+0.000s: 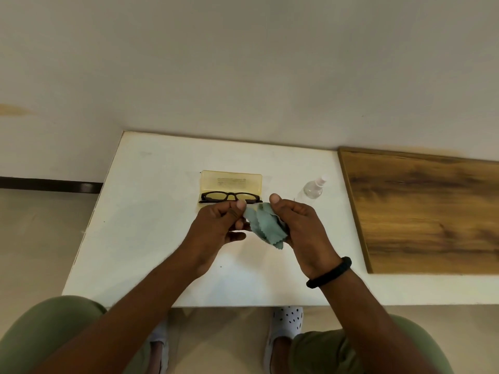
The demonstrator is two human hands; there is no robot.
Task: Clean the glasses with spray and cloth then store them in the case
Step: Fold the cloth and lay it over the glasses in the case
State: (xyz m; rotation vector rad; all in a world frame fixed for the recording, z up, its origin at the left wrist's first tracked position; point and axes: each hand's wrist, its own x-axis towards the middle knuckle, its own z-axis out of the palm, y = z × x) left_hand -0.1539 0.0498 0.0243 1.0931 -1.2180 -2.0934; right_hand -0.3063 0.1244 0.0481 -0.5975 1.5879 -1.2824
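Note:
Black-framed glasses point(231, 196) lie folded in the lower half of an open, translucent yellow case point(231, 181) at the middle of the white table point(140, 211). Just in front of the case, both hands hold a crumpled pale green cloth point(266, 225) above the table. My left hand point(218, 228) pinches the cloth's left edge between thumb and fingers. My right hand point(299, 228) grips its right side, thumb up. A small clear spray bottle point(312, 189) stands to the right of the case, behind my right hand.
A wooden board point(432, 211) covers the right part of the table surface. The white wall runs right behind the table's far edge. My knees and shoes show below the table's near edge. A black band sits on my right wrist.

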